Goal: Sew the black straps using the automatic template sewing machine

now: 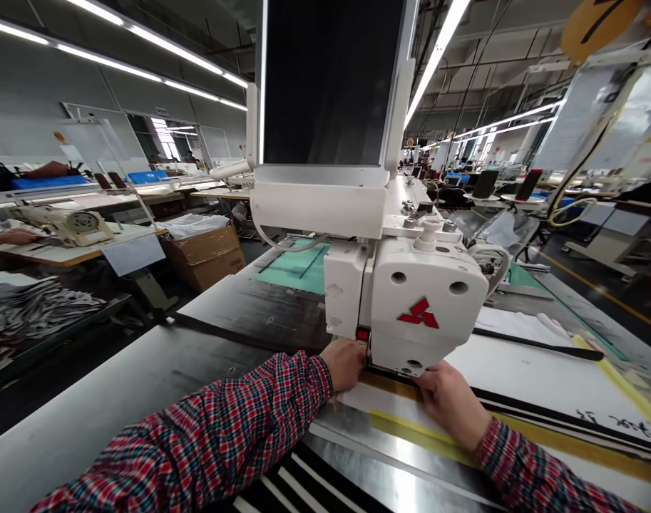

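Note:
The white sewing machine head (426,299) with a red three-part emblem stands right in front of me. My left hand (346,363) is at the left of its lower end, beside a small red part (363,333); the fingers are curled and their tips are hidden behind the machine. Under the head's lower right edge, my right hand (450,399) has thumb and fingers pinched together. What either hand grips is too small or hidden to make out. Beneath them lies a white template sheet (411,410) with yellow tape (426,436) and dark strips.
A dark display screen (333,82) rises above the machine. Black and white striped pieces (298,484) lie at the metal table's (116,385) front edge. White fabric (523,324) rests at the right. To the left are a cardboard box (204,256) and another sewing machine (71,224) with a person's hand (18,236).

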`<state>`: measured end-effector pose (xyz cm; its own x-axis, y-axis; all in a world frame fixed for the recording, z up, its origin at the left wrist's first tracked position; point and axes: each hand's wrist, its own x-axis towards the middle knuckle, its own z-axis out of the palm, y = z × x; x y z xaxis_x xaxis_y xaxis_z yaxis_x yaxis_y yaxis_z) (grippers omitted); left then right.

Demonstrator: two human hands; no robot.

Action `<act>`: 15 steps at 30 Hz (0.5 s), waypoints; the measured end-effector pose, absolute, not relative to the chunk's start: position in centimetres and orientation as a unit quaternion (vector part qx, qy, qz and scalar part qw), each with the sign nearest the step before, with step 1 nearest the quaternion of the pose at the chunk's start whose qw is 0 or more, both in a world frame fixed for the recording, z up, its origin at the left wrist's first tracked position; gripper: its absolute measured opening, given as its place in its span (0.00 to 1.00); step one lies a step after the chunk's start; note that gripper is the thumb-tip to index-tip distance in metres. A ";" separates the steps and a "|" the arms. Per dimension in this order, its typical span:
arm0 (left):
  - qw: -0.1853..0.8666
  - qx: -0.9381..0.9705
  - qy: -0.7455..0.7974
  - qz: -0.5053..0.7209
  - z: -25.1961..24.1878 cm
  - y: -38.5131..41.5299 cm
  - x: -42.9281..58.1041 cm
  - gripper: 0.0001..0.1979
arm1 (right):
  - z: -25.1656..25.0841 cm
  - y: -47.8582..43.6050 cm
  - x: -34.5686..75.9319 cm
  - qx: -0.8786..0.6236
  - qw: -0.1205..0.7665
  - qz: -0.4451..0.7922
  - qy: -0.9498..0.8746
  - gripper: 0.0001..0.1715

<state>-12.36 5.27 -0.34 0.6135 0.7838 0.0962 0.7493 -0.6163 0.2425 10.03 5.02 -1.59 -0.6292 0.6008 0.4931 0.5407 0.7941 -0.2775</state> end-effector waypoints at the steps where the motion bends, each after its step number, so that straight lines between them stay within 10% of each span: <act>1: 0.092 0.896 0.424 0.096 -0.3 5.3 -12.3 0.25 | -1.6 4.8 9.9 -0.305 0.300 0.031 -0.903 0.21; 15: -0.067 0.924 0.375 0.032 -0.3 1.8 -11.4 0.26 | -2.5 3.4 9.4 -0.269 0.238 -0.059 -0.931 0.20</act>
<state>-11.45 1.84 -0.30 0.7169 0.6887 0.1085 0.6971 -0.7100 -0.0993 9.37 3.41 -2.52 -0.7415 0.4739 0.4750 0.5300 0.8478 -0.0187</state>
